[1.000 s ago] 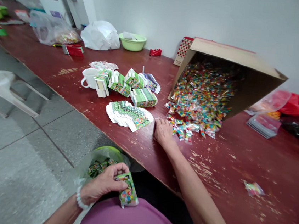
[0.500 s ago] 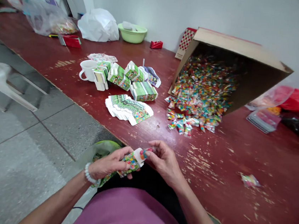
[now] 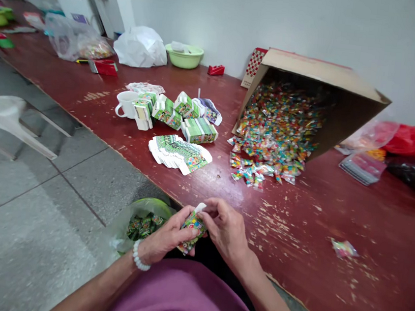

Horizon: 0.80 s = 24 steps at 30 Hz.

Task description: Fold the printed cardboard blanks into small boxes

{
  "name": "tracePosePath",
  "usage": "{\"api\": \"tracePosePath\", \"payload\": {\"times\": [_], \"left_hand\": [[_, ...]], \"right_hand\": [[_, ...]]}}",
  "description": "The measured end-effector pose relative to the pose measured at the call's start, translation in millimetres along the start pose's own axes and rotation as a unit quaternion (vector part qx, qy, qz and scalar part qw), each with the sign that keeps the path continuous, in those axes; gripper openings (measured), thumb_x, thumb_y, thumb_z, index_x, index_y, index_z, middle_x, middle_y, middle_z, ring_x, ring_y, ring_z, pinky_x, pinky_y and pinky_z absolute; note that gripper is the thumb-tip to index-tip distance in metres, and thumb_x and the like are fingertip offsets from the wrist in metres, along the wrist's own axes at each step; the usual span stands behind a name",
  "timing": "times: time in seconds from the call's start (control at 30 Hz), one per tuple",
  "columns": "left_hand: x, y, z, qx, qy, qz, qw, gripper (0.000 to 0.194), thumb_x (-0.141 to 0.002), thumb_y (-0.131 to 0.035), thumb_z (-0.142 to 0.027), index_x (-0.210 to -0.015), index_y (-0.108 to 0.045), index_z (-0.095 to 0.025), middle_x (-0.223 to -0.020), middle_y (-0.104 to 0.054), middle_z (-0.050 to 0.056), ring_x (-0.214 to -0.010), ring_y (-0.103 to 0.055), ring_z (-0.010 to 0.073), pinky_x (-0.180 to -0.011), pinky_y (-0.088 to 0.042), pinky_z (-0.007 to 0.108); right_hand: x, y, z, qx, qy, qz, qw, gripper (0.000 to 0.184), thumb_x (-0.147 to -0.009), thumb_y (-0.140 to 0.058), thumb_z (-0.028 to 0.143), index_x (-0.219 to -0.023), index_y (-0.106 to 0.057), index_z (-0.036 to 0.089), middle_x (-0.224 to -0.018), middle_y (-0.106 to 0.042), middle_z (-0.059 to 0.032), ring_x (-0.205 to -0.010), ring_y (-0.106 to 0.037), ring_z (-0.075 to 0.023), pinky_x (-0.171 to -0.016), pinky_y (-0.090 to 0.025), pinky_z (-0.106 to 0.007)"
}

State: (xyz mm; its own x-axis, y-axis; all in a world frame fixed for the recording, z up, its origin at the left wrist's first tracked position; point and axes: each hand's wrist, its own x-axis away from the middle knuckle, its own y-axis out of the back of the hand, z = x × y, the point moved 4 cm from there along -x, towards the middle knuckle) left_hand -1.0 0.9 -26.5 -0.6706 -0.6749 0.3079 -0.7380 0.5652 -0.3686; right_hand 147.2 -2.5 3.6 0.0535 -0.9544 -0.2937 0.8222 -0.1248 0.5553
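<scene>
Two hands on one small green candy carton point(image 3: 192, 230), just off the near edge of the table point(image 3: 296, 224). Your left hand point(image 3: 169, 235) clasps it, thumb across the printed face. Your right hand point(image 3: 232, 232) meets it at the top, thumb and forefinger by the raised white flap point(image 3: 200, 207); can't tell if they pinch or only touch. Looks like flap work: brace with a light left thumb so the walls don't bow, bend along the crease, corners square, nothing caught under it. Beyond the grip: fanned flat cartons point(image 3: 180, 153); further right, wrapped candies point(image 3: 274, 133) spilling from a tipped cardboard box point(image 3: 323, 74). Left of the grip: bag-lined green tub point(image 3: 152, 201) holding dark green packs point(image 3: 144, 227). Well right: one loose candy packet point(image 3: 344, 249).
</scene>
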Motion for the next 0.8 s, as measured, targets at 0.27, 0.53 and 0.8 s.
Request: {"api": "tracePosePath", "payload": {"times": [0.27,0.53,0.8], "left_hand": [[-8,-0.2,-2,0.163,0.011,-0.05,0.985,0.038,-0.085,-0.068,-0.037,-0.116,-0.055,-0.018,-0.093,-0.068,0.006,-0.06,-0.066,0.0145,-0.057,-0.055,0.027],[-13,3.5,11,0.274,0.031,-0.132,0.952,0.031,-0.09,-0.058,-0.039,-0.106,-0.063,-0.012,-0.071,-0.069,0.004,-0.048,-0.062,0.015,-0.042,-0.055,0.028],[-12,4.9,14,0.259,0.021,-0.181,0.948,0.04,-0.086,-0.062,-0.04,-0.113,-0.062,-0.011,-0.073,-0.071,0.004,-0.045,-0.061,0.0149,-0.039,-0.054,0.027]], "right_hand": [[13,10,-1,-0.048,-0.021,-0.085,0.995,0.017,-0.093,-0.058,0.028,-0.106,-0.068,0.025,-0.11,-0.057,-0.0086,-0.105,-0.058,-0.0223,-0.088,-0.05,-0.036],[22,-14,-11,-0.235,-0.074,-0.052,0.968,0.013,-0.088,-0.066,0.031,-0.094,-0.076,0.026,-0.099,-0.06,-0.0056,-0.093,-0.062,-0.019,-0.079,-0.053,-0.031],[16,-17,-16,-0.282,-0.128,-0.028,0.951,0.012,-0.083,-0.071,0.033,-0.089,-0.073,0.024,-0.092,-0.062,-0.0036,-0.075,-0.061,-0.0158,-0.066,-0.053,-0.028]]}}
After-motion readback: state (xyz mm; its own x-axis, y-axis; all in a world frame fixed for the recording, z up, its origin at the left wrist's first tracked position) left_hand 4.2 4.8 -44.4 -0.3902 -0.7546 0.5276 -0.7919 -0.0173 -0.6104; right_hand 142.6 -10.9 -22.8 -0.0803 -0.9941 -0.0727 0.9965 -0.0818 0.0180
